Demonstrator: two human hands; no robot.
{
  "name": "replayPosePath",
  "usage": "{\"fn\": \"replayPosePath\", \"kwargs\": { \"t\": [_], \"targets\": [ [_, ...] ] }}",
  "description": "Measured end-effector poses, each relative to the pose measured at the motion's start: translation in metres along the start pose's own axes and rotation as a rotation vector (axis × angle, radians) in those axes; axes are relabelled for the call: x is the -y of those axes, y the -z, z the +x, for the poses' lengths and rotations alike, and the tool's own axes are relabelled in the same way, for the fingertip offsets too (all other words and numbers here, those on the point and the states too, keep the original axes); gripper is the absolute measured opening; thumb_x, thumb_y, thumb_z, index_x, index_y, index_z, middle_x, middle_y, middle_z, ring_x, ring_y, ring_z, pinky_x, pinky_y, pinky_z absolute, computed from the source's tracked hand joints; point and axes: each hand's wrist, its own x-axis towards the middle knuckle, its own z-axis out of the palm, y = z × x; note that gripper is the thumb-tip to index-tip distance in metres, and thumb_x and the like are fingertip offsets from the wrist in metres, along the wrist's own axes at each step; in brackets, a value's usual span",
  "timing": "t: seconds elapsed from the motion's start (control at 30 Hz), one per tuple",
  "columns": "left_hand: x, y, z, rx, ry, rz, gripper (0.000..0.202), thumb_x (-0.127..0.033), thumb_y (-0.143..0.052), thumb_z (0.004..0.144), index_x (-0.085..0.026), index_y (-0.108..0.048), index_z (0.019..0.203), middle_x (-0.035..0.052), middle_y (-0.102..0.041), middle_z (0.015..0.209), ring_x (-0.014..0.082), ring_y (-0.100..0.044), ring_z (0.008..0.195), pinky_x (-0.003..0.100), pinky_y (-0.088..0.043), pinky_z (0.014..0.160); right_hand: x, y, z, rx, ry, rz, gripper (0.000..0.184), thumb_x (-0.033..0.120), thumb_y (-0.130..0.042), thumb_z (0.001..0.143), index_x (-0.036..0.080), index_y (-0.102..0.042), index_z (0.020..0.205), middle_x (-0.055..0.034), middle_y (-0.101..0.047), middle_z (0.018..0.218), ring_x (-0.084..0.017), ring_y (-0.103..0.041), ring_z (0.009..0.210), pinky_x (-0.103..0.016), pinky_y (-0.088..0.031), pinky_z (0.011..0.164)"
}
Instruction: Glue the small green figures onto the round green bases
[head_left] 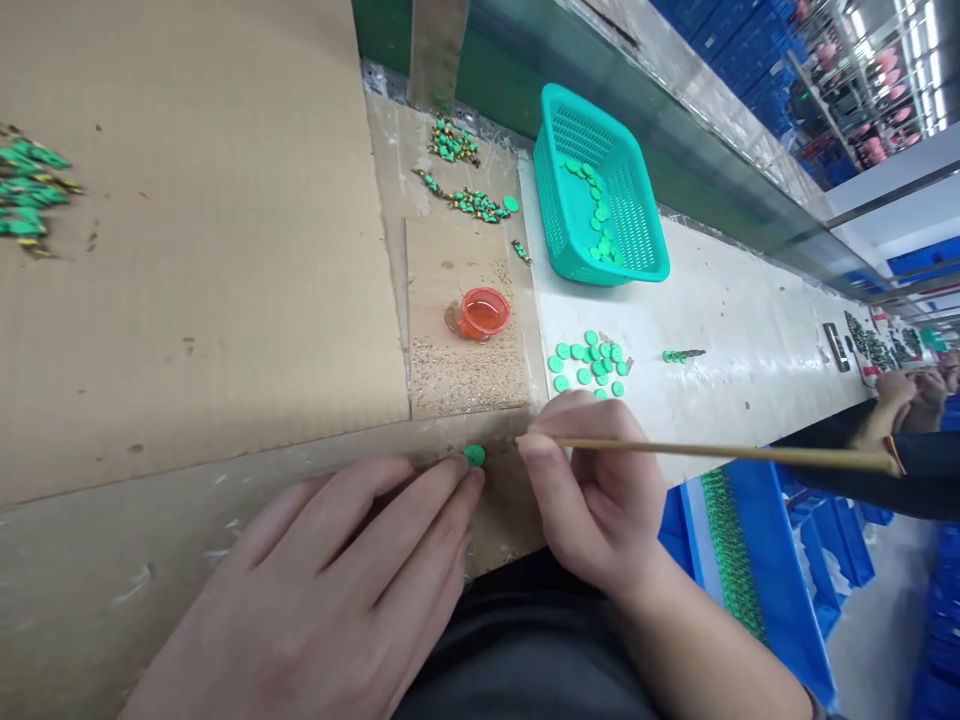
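Observation:
My left hand (337, 590) lies flat on the cardboard, fingers stretched out, its fingertips touching a small green disc (474, 456) at the near edge of the bench. My right hand (592, 490) pinches a thin wooden stick (720, 453) like a brush, its tip pointing left toward the disc. A pile of several green discs (590, 362) lies just beyond my right hand on the white surface. A small orange cup (484, 312) of liquid stands on a cardboard square behind the disc.
A teal plastic basket (600, 190) holding green discs stands at the back. Green-and-yellow small parts (465, 200) lie behind the cup, with more of these parts (30, 190) at far left. Another person's hands (911, 390) work at far right. Blue bins (757, 560) sit below the bench.

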Motion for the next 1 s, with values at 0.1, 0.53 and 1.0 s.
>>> {"fn": "replayPosePath", "kwargs": {
  "t": [0.1,0.53,1.0],
  "targets": [
    [-0.001,0.002,0.0,0.009,0.01,-0.001,0.04,-0.031,-0.063,0.116,-0.033,-0.079,0.152,0.0001,-0.078,0.163,0.0368,-0.074,0.139,0.06,-0.058,0.108,0.003,-0.003,-0.016,0.014,-0.043,0.029,0.023,0.005,-0.073,0.108,0.026,-0.069,0.117,0.0017,-0.073,0.09,-0.016,-0.073,0.077,-0.032,-0.066,0.072],
    [0.001,0.004,0.0,0.035,0.003,-0.022,0.035,-0.031,-0.065,0.115,-0.032,-0.08,0.147,0.0014,-0.079,0.161,0.0373,-0.075,0.139,0.063,-0.06,0.111,0.003,-0.003,-0.017,0.088,-0.106,-0.02,0.016,0.013,-0.074,0.113,0.027,-0.068,0.113,0.0014,-0.075,0.091,-0.017,-0.077,0.076,-0.032,-0.067,0.071],
    [0.0,0.003,-0.005,0.065,-0.008,-0.016,0.042,-0.03,-0.067,0.113,-0.032,-0.077,0.154,0.0048,-0.076,0.166,0.0383,-0.074,0.146,0.064,-0.06,0.122,0.003,-0.003,-0.016,0.128,-0.078,-0.048,0.016,0.014,-0.072,0.115,0.028,-0.064,0.115,0.0013,-0.075,0.092,-0.017,-0.074,0.077,-0.035,-0.066,0.072]
  ]
}}
